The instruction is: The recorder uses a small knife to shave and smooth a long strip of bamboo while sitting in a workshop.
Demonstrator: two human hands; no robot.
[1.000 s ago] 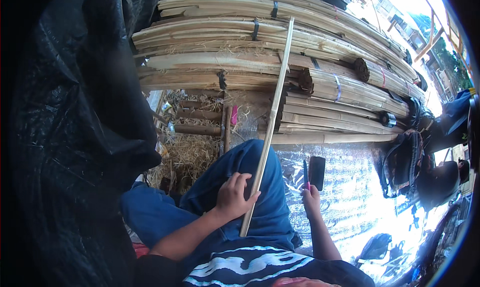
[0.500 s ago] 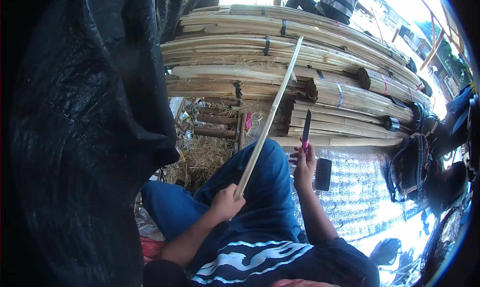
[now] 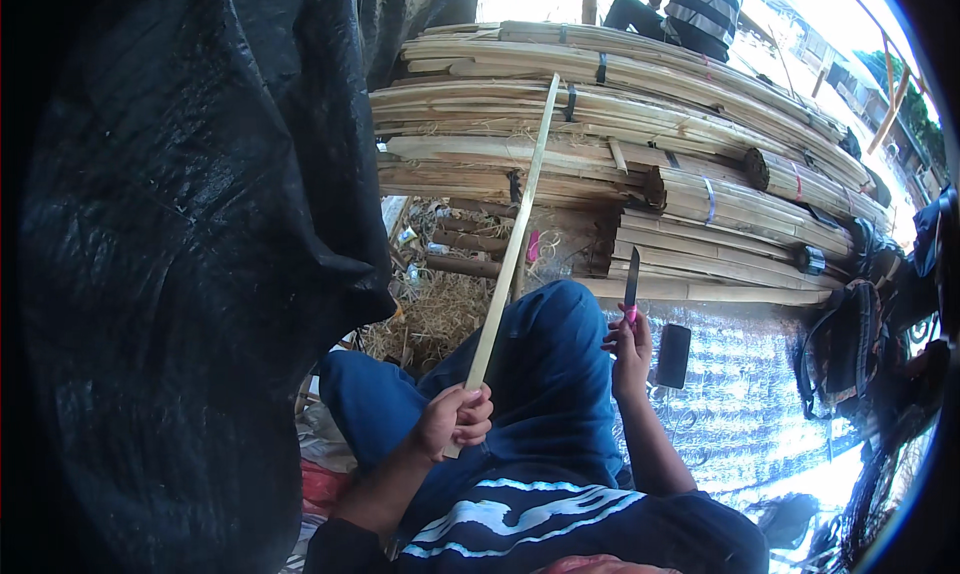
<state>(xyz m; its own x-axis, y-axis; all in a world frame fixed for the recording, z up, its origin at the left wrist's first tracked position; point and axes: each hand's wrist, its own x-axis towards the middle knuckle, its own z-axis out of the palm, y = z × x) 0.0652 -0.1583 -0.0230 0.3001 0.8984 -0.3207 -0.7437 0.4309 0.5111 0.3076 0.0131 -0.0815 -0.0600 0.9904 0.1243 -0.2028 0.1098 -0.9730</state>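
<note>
The left hand (image 3: pixel 455 422) is clenching the lower end of a slender, straight bamboo strip (image 3: pixel 514 249), which is slanting over the blue jeans (image 3: pixel 555 374); the right hand (image 3: pixel 630 352) is loosely pinching a pink-handled knife (image 3: pixel 631 292) with a dark, tapering blade.

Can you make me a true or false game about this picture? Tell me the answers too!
1. The left hand holds a long pale strip. True.
2. The right hand is empty. False: it holds a knife with a pink handle.
3. The knife's blade points away from the person's body. True.
4. The dark flat rectangle is in the left hand. False: it lies on the shiny sheet, right of the right hand.
5. The trousers are bright yellow. False: they are blue.
6. Tied bundles lie beyond the knees. True.
</note>
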